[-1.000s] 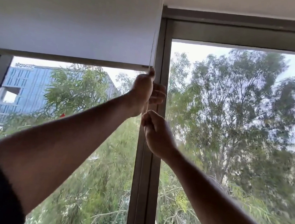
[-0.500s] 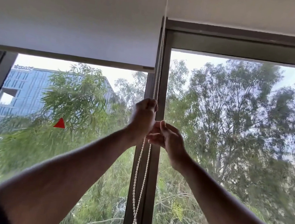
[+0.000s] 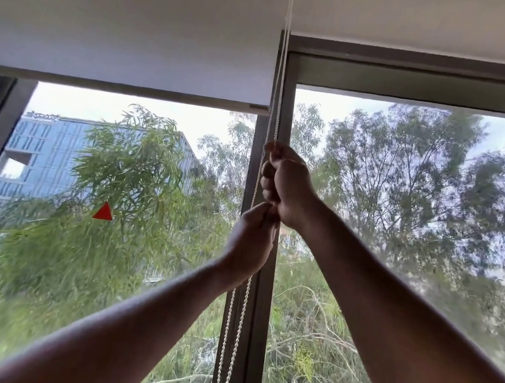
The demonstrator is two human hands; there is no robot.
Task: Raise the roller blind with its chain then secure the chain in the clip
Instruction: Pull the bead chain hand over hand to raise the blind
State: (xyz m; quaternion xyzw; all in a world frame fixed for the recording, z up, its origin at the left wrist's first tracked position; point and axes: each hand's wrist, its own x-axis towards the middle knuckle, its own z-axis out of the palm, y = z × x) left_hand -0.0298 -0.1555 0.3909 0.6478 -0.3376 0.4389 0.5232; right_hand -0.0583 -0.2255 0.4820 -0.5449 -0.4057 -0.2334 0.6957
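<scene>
A white roller blind (image 3: 127, 36) covers the top of the left window pane; its bottom bar (image 3: 124, 88) hangs level well up the glass. A white bead chain (image 3: 280, 77) drops in two strands along the grey window mullion (image 3: 261, 319) and runs off the lower edge. My right hand (image 3: 287, 183) is fisted on the chain, uppermost. My left hand (image 3: 251, 242) grips the chain just below it, touching the right hand. No clip is in view.
A second white blind (image 3: 425, 18) is rolled high over the right pane, above the grey frame top (image 3: 417, 84). Trees and a glass building show outside. A red triangle sticker (image 3: 103, 212) is on the left pane.
My left hand has come down the chain from the blind's bar to below my right hand, which has gone up above it. The blind's bottom bar sits a little higher against the outside scene.
</scene>
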